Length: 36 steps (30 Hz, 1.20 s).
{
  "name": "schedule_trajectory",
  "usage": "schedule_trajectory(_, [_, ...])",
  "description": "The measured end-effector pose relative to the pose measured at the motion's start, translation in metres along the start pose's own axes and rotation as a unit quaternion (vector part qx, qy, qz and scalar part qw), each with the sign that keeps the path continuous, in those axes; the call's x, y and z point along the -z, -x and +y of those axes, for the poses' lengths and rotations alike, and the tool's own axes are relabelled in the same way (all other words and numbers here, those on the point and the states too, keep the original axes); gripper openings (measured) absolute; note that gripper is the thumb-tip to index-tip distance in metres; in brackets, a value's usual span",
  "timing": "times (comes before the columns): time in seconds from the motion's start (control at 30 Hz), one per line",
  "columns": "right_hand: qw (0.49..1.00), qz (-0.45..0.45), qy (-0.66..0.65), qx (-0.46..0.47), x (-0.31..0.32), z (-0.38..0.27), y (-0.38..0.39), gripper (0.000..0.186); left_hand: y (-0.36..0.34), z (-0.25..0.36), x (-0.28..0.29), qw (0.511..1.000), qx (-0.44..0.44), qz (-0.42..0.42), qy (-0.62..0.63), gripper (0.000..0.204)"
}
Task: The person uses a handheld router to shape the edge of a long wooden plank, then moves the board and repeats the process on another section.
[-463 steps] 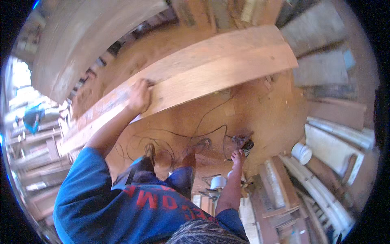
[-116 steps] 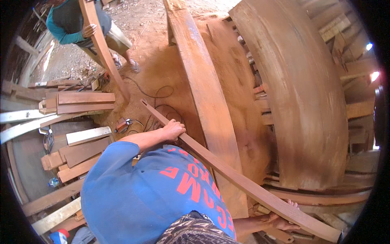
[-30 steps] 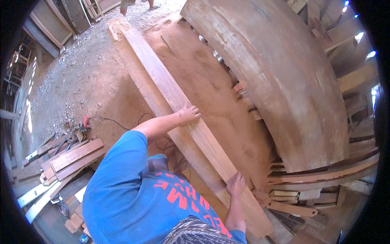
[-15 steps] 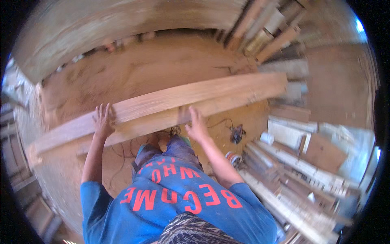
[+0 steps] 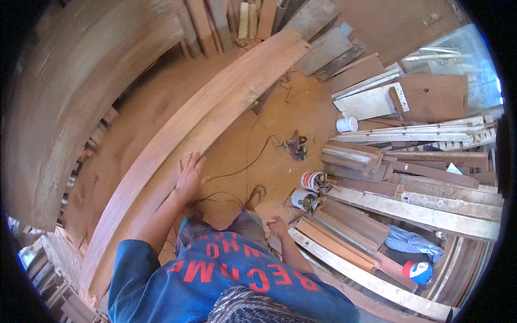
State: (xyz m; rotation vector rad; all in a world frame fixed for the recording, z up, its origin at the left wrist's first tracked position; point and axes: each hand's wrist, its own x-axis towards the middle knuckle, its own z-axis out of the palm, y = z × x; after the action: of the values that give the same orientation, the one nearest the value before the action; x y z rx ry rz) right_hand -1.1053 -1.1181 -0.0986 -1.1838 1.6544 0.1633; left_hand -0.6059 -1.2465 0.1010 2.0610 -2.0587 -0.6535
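My left hand (image 5: 190, 176) lies open on a long wooden beam (image 5: 229, 114), fingers spread over its surface near the edge closest to me. Along the beam's far side runs a second long length of wood (image 5: 161, 135), parallel to it and reaching from the lower left to the top middle. My right hand (image 5: 277, 227) is off the wood, close to my right thigh. Its fingers are curled in, and I see nothing in them. A dark power tool (image 5: 296, 146) with a black cord rests on the dusty floor to the right of the beam.
A big curved slab-like surface (image 5: 102, 97) fills the left. On the right lie stacked planks (image 5: 420, 199), a white bucket (image 5: 347, 125), two small pails (image 5: 312, 181), striped cloth (image 5: 414, 242) and a cap (image 5: 417, 272). Boards (image 5: 247, 21) stand at the far end.
My view has swung to the right, so the beam now runs more steeply. My right hand has come off the wood and drawn back beside my thigh; my left hand now lies on the nearer beam.
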Motion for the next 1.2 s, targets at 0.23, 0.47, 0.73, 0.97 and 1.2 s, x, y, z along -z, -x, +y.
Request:
schedule_trajectory(0.23, [0.99, -0.071, -0.116, 0.043, 0.098, 0.115, -0.047, 0.048, -0.202, 0.106, -0.041, 0.998, 0.061, -0.015, -0.003, 0.073])
schedule_trajectory(0.47, [0.946, 0.202, -0.252, -0.016, 0.268, 0.096, -0.09, 0.029, -0.352, 0.165, -0.032, 0.997, 0.025, 0.043, -0.058, 0.076])
schedule_trajectory(0.73, [0.815, 0.133, -0.552, -0.114, 0.31, 0.024, -0.193, 0.02, -0.444, 0.14, -0.055, 0.969, 0.094, -0.015, -0.23, 0.064])
schedule_trajectory(0.97, [0.691, 0.011, -0.682, -0.239, 0.261, 0.115, -0.448, 0.023, -0.427, 0.14, -0.055, 0.973, 0.09, 0.033, -0.21, 0.058])
schedule_trajectory(1.2, [0.536, -0.006, -0.821, -0.195, 0.269, 0.146, -0.604, 0.033, -0.434, 0.153, -0.055, 0.968, 0.122, 0.044, -0.215, 0.057])
